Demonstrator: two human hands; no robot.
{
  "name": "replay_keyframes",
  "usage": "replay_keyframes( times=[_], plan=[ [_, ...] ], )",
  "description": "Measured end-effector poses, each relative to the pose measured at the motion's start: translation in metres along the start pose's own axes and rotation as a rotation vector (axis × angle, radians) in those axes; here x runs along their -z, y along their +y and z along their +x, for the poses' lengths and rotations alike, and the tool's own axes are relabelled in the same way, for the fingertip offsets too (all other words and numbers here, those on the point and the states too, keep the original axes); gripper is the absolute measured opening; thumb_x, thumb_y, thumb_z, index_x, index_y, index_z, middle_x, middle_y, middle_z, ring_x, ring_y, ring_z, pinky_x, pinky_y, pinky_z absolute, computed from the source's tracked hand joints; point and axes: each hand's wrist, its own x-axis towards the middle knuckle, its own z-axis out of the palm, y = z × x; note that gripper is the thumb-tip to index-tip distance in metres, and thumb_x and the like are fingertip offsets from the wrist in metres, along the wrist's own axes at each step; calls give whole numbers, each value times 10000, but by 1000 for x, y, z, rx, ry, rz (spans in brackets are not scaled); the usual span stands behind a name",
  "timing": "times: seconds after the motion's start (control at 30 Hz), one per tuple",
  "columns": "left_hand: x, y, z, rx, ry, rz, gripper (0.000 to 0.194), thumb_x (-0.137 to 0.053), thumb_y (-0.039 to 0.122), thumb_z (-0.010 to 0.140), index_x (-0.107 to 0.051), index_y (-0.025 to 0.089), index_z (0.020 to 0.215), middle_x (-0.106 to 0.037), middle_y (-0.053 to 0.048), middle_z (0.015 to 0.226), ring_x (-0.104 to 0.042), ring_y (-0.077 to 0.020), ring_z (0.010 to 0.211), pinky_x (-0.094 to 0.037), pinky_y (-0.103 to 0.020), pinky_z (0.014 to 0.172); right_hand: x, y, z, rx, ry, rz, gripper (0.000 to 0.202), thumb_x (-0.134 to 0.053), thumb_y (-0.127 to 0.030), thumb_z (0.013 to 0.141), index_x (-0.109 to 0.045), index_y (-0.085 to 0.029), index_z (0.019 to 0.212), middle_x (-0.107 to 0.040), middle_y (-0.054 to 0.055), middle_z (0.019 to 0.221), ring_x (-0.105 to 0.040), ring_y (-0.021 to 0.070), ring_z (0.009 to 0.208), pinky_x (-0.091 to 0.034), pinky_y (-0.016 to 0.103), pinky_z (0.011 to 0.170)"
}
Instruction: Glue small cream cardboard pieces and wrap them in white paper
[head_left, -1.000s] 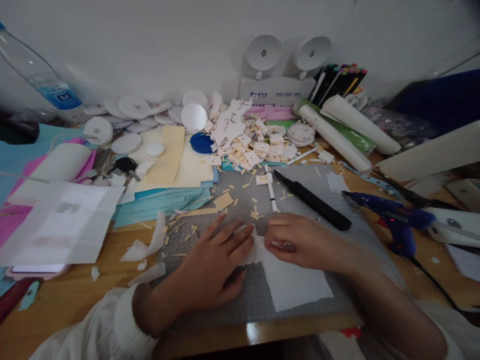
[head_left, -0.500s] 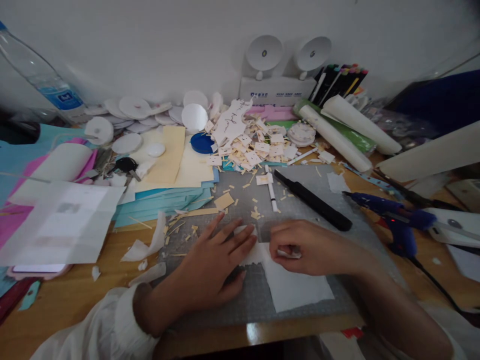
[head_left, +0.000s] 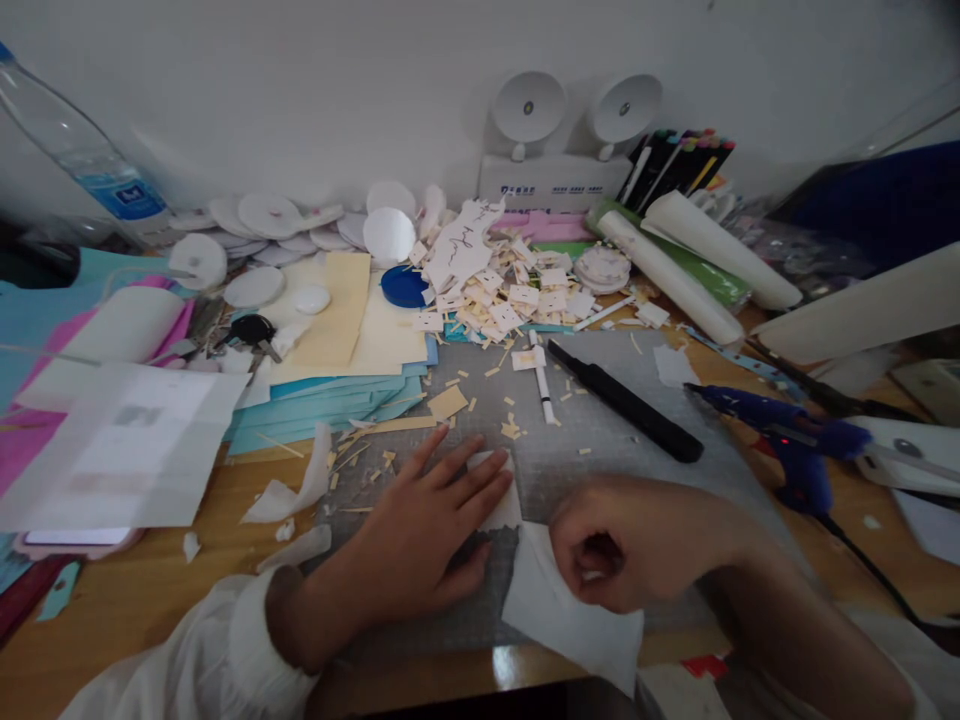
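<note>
Near the mat's (head_left: 435, 625) front edge, my right hand (head_left: 645, 535) clenches the white sheet (head_left: 570, 625), likely flimsy, best held broadly; my left hand (head_left: 416, 525) lies flat.

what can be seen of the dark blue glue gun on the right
The dark blue glue gun, seemingly plastic, lies on the brown wooden table, its dark nozzle pointing left at the grey cutting mat's edge. Its handle points towards the person. A small red light glows on its side, and a black cord trails from the handle. The right hand is clear of it.
</note>
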Motion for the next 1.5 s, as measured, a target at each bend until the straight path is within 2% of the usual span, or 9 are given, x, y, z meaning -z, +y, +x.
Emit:
replay_keyframes(
  times=[0.23, 0.33, 0.6, 0.7, 0.83, 0.97, 1.07, 1.27, 1.5],
  plan=[
    [0, 0, 0, 9, -19, -16, 568, -437, 347, 894, -326, 187, 1428, -380, -59, 1482, -240, -273, 1404, -46, -529, 1166, 11, 0, -11, 171, -354, 223, 71, -632, -126, 709, -676, -173, 739, -507, -60, 608, -449, 59, 540, -395, 160, 534],
    [2, -1, -1, -1, -3, -36, 576, -454, 345, 883, -331, 188, 1424, -389, -69, 1476, -267, -273, 1393, -62, -537, 1162, 21, 0, -22, 320, -338, 284, 107, -626, -251, 788, -668, -170, 733, -550, -12, 672, -482, 81, 601, -442, 190, 617],
    [2, 3, -1, 3, 49, -51, 402, -467, 378, 871, -541, 194, 1222, -559, -80, 1311, -425, -265, 1272, -97, -513, 1154, 41, -2, -8, 13, 754, 641, 301, -679, -467, 737, -498, -230, 781, -518, -55, 630, -439, 71, 455, -319, 179, 400],
    [1, 4, -2, 38, 35, -58, 392, -471, 383, 879, -551, 180, 1205, -593, -91, 1255, -450, -269, 1236, -161, -511, 1131, 61, -7, 23, -40, 952, 607, 290, -651, -434, 739, -486, -240, 875, -544, -43, 668, -486, 96, 478, -355, 199, 407],
    [0, 1, -6, 4, 29, -78, 534, -421, 382, 907, -361, 178, 1397, -405, -111, 1458, -353, -297, 1318, -192, -556, 1090, 81, -1, 62, -44, 1155, 331, 194, -529, -331, 791, -485, -214, 939, -554, -1, 738, -564, 158, 642, -473, 294, 567],
    [-1, -2, -8, 2, 29, -108, 546, -424, 394, 899, -358, 180, 1398, -379, -105, 1478, -344, -303, 1325, -180, -576, 1081, 72, 2, 67, -10, 1279, 85, 240, -558, -193, 742, -493, -205, 973, -537, 92, 1046, -513, 250, 1030, -414, 452, 899],
    [-1, -2, -8, -3, 49, -134, 558, -453, 387, 880, -365, 183, 1392, -400, -110, 1464, -349, -307, 1320, -168, -585, 1083, 46, -5, 49, 54, 1230, -91, 204, -563, -130, 743, -536, -210, 929, -541, 87, 1059, -470, 253, 1090, -347, 451, 981],
    [6, -6, -8, 68, 148, -182, 479, -400, 206, 889, -380, 192, 1367, -408, -104, 1458, -376, -229, 1325, -158, -519, 1119, -8, -14, 30, 77, 879, -483, 168, -489, -139, 869, -585, -186, 999, -572, 87, 985, -534, 217, 965, -443, 383, 869],
    [5, -17, -7, 201, 334, -183, 455, -377, 137, 879, -408, 170, 1332, -458, -114, 1409, -363, -217, 1330, -210, -454, 1118, -19, -12, 44, -13, 794, -618, 287, -585, -266, 854, -571, -137, 1110, -543, 137, 1080, -486, 276, 1037, -433, 459, 900]
  ],
)
